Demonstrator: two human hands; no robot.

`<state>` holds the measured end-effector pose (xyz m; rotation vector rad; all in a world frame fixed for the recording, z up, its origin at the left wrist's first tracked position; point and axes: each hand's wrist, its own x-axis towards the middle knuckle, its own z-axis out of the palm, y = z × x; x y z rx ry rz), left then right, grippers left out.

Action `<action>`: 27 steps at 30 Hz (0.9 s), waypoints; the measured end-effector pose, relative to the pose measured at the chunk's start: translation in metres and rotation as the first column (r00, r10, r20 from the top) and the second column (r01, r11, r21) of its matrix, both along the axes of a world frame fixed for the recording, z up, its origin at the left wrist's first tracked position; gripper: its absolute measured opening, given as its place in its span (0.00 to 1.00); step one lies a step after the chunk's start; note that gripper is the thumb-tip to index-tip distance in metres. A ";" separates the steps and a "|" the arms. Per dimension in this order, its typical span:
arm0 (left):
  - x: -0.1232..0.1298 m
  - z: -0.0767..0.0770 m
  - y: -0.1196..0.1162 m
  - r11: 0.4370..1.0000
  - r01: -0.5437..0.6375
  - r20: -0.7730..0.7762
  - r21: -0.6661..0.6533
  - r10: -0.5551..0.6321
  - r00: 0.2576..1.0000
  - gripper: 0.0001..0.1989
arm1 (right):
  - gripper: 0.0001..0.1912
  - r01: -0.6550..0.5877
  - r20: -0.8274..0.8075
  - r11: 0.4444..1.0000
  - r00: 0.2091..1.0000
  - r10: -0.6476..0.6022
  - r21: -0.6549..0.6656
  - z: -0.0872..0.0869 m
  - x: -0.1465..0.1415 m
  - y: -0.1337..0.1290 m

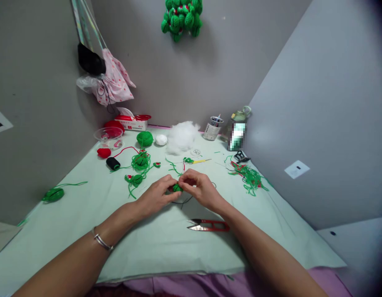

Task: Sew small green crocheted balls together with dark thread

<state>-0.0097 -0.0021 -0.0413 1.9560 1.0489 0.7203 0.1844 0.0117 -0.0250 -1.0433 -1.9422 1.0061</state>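
A small green crocheted piece (pixel 177 187) is between my two hands at the middle of the table. My left hand (pixel 161 190) grips it from the left, thumb and fingers closed around its edge. My right hand (pixel 198 185) is pinched at the piece's right side; whatever sits between those fingertips is too small to make out. Dark thread (pixel 186 201) trails on the cloth just below the hands. Nearer to me lie thread snips (pixel 209 225) with red-orange handles. Beyond the hands is a yellow-handled crochet hook (pixel 201 161).
Green crocheted pieces (pixel 136 179) and a black thread spool (pixel 113 163) lie left. Farther back are a green yarn ball (pixel 144 139), white stuffing (pixel 182 138), a can (pixel 213 128) and a bottle (pixel 237 132). Tangled yarn scraps (pixel 251 177) lie right. Walls enclose the table.
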 end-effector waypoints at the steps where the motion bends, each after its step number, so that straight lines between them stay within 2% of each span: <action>1: 0.000 0.001 0.000 1.000 0.008 0.011 -0.006 -0.008 1.000 0.10 | 0.06 0.002 -0.019 1.000 1.000 -0.002 -0.001 0.001 -0.001 0.000; 5: -0.001 0.005 0.002 0.999 0.032 0.133 -0.028 -0.028 0.991 0.11 | 0.07 0.043 -0.146 0.998 0.988 -0.048 -0.040 0.002 -0.003 0.001; 8: -0.002 0.006 0.003 0.992 0.065 0.244 -0.106 -0.037 0.969 0.13 | 0.09 0.026 -0.210 0.994 0.977 -0.048 -0.107 0.004 -0.003 0.002; 13: -0.002 0.002 0.004 0.952 0.161 0.439 -0.260 -0.032 0.898 0.14 | 0.15 -0.026 -0.126 0.979 0.992 0.000 -0.201 0.010 0.002 0.002; 17: -0.001 -0.001 0.005 0.937 0.111 0.471 -0.332 0.062 0.880 0.15 | 0.16 -0.071 -0.144 0.960 0.989 0.033 -0.270 0.012 0.003 0.001; 19: -0.001 -0.002 0.005 0.928 0.116 0.482 -0.353 0.075 0.873 0.15 | 0.14 -0.071 -0.166 0.966 0.986 0.029 -0.249 0.013 0.003 0.001; 23: -0.002 -0.002 0.004 0.912 0.182 0.497 -0.368 0.028 0.867 0.14 | 0.11 0.091 -0.305 0.987 0.944 -0.128 -0.134 0.018 0.007 0.007; 25: -0.003 -0.001 0.003 0.894 0.223 0.509 -0.388 0.006 0.861 0.14 | 0.11 0.143 -0.421 0.974 0.884 -0.206 -0.175 0.022 0.011 0.010; 27: -0.003 -0.001 0.002 0.868 0.270 0.536 -0.417 -0.005 0.844 0.16 | 0.14 0.099 -0.474 0.958 0.852 -0.222 -0.270 0.023 0.014 0.010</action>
